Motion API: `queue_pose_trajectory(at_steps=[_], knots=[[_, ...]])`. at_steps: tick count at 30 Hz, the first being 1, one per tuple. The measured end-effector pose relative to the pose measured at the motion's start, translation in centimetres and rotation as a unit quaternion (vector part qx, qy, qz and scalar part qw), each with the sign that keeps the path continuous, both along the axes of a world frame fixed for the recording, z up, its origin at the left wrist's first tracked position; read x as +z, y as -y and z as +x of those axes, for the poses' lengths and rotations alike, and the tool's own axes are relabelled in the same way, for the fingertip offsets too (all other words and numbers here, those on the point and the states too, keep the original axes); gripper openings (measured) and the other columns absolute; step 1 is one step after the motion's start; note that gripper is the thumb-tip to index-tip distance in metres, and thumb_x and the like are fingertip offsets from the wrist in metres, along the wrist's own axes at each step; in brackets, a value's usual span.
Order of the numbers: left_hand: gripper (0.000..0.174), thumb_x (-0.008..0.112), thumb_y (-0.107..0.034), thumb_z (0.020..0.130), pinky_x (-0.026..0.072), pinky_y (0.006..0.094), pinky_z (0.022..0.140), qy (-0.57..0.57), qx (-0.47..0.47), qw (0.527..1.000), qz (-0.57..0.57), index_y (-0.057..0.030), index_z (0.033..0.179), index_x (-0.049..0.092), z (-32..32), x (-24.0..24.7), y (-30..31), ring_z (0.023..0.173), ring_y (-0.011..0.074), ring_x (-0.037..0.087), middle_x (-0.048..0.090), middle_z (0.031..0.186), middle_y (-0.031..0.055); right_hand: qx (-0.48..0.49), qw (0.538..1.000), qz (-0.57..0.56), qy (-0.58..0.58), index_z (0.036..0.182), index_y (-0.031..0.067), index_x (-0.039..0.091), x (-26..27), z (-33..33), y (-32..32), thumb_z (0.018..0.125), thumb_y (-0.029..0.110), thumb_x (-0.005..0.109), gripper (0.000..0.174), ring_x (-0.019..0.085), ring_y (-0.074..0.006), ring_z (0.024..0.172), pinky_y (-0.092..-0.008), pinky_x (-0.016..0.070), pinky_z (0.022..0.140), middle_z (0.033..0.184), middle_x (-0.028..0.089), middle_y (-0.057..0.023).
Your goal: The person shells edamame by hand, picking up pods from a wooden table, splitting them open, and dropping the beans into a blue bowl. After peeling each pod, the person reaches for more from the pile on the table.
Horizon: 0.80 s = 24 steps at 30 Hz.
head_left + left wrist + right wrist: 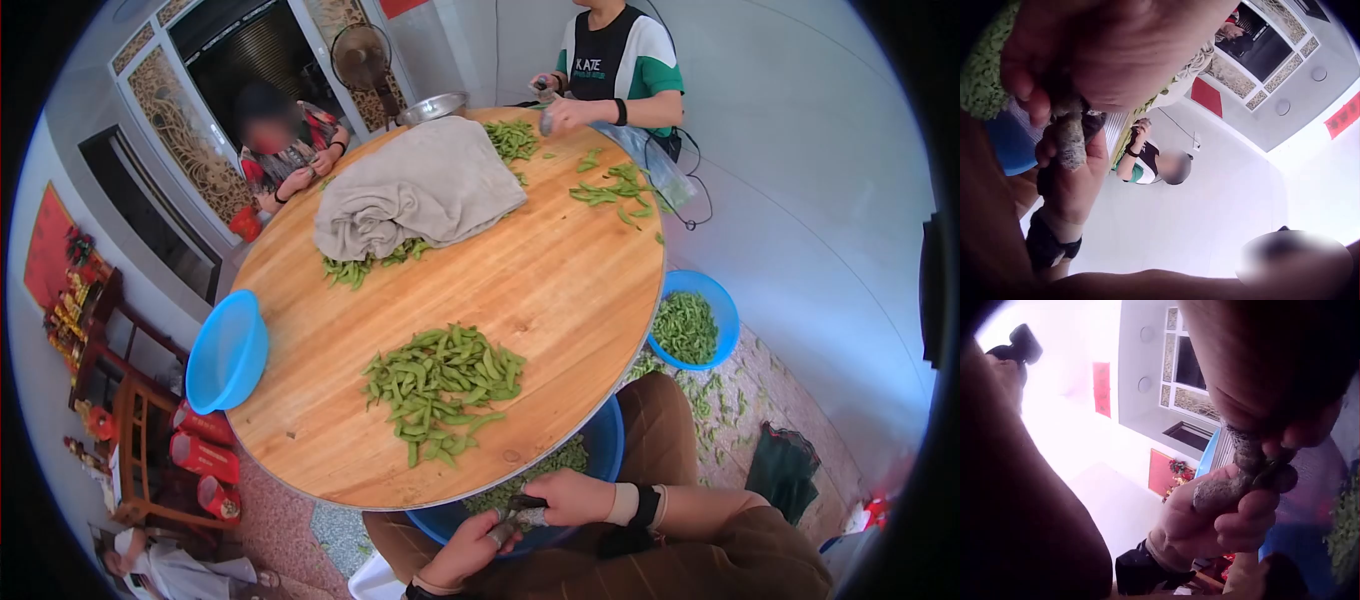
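Both hands meet over a deep blue basin [607,440] of shelled green beans [540,466] at the table's near edge. My left hand [468,548] has its fingers curled, its thumb wrapped in a grey, worn covering [1213,495]. Against it works my right hand [572,497], fingers bent and thumb wrapped likewise [1071,140]. Pinched between the fingertips of both hands is a small green bean pod [1264,470], mostly hidden by the fingers. On the round wooden table [560,310], just beyond the hands, lies a heap of green bean pods [440,385].
A grey cloth [420,185] covers more pods across the table. An empty blue basin [228,352] stands at the left edge; another basin [728,325] holding pods is on the floor at right. Two people sit across the table, near loose pods [615,187].
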<state>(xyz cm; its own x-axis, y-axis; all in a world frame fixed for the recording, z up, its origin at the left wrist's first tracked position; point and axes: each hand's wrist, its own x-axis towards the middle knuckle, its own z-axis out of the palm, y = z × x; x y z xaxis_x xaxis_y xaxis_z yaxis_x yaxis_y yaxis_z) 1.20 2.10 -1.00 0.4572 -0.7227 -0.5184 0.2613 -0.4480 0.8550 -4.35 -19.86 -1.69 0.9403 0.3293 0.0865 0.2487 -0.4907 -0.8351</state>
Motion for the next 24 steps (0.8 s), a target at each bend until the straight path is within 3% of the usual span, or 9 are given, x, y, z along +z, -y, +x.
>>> queue_pose_trajectory(at_steps=[5, 7, 12, 14, 18, 20, 22, 24], knots=[[0.016, 0.046, -0.005, 0.090, 0.0441, 0.0251, 0.066, -0.014, -0.061, 0.998, -0.006, -0.0009, 0.097, 0.061, -0.4, 0.6, -0.1, 0.074, 0.0105, 0.054, 0.059, 0.081, 0.0034, 0.029, 0.999, 0.002, -0.035, 0.087, 0.0019, 0.055, -0.5, -0.1, -0.3, 0.070, 0.011, 0.061, 0.021, 0.059, -0.0409, 0.077, -0.0471, 0.0482, 0.070, 0.080, 0.058, -0.0189], [0.017, 0.047, -0.005, 0.090, 0.0443, 0.0255, 0.066, 0.004, -0.065, 0.998, -0.015, -0.0009, 0.097, 0.061, -0.5, 0.3, -0.1, 0.074, 0.0112, 0.054, 0.059, 0.080, 0.0035, 0.052, 0.996, -0.067, 0.024, 0.088, 0.0024, 0.054, -1.1, -0.1, -0.7, 0.072, 0.017, 0.064, 0.024, 0.060, -0.0393, 0.077, -0.0454, 0.0490, 0.069, 0.080, 0.058, -0.0186], [0.018, 0.045, 0.000, 0.086, 0.0428, 0.0246, 0.066, 0.068, -0.062, 0.995, 0.039, -0.0008, 0.095, 0.061, -0.8, 1.1, 1.1, 0.072, 0.0119, 0.052, 0.057, 0.078, 0.0011, 0.009, 0.996, -0.086, 0.037, 0.086, 0.0025, 0.054, 0.0, -0.5, -1.2, 0.071, 0.018, 0.065, 0.024, 0.060, -0.0382, 0.076, -0.0450, 0.0494, 0.067, 0.079, 0.058, -0.0174], [0.018, 0.048, -0.005, 0.087, 0.0462, 0.0271, 0.064, 0.098, -0.037, 0.994, 0.015, -0.0014, 0.097, 0.063, -0.8, 0.4, 1.0, 0.068, 0.0129, 0.056, 0.063, 0.077, 0.0061, -0.017, 0.995, -0.087, 0.045, 0.086, 0.0027, 0.055, 0.0, -0.5, -1.1, 0.070, 0.018, 0.065, 0.024, 0.060, -0.0377, 0.076, -0.0448, 0.0495, 0.067, 0.079, 0.058, -0.0171], [0.017, 0.050, -0.006, 0.086, 0.0467, 0.0268, 0.061, 0.058, 0.002, 0.998, 0.023, -0.0004, 0.094, 0.063, -0.6, -0.6, 0.2, 0.065, 0.0123, 0.057, 0.064, 0.077, 0.0071, -0.046, 0.995, -0.060, 0.065, 0.086, 0.0031, 0.055, -0.2, -0.6, -0.3, 0.070, 0.017, 0.065, 0.023, 0.060, -0.0363, 0.077, -0.0440, 0.0500, 0.068, 0.081, 0.058, -0.0163], [0.014, 0.052, -0.007, 0.085, 0.0473, 0.0269, 0.060, -0.006, 0.112, 0.992, 0.064, 0.0002, 0.089, 0.064, -0.7, -1.3, -0.3, 0.065, 0.0122, 0.058, 0.065, 0.075, 0.0079, -0.046, 0.995, -0.060, 0.067, 0.085, 0.0030, 0.056, 0.0, -0.9, 0.0, 0.070, 0.017, 0.064, 0.022, 0.060, -0.0360, 0.077, -0.0438, 0.0501, 0.068, 0.082, 0.058, -0.0161], [0.013, 0.053, -0.007, 0.084, 0.0475, 0.0271, 0.060, 0.033, 0.094, 0.991, 0.091, 0.0003, 0.086, 0.063, -0.6, -1.7, -0.8, 0.065, 0.0126, 0.059, 0.065, 0.075, 0.0081, -0.093, 0.987, -0.123, 0.040, 0.087, 0.0027, 0.055, 0.6, -1.3, 0.0, 0.070, 0.016, 0.063, 0.023, 0.060, -0.0367, 0.078, -0.0435, 0.0499, 0.069, 0.084, 0.059, -0.0163], [0.012, 0.053, -0.006, 0.083, 0.0477, 0.0273, 0.060, 0.074, 0.075, 0.988, 0.117, 0.0005, 0.084, 0.063, -0.6, -1.5, -0.8, 0.065, 0.0131, 0.060, 0.065, 0.074, 0.0084, -0.088, 0.990, -0.102, 0.048, 0.089, 0.0027, 0.054, 0.8, -0.9, -0.4, 0.071, 0.016, 0.062, 0.024, 0.060, -0.0366, 0.079, -0.0436, 0.0499, 0.068, 0.084, 0.059, -0.0165]])
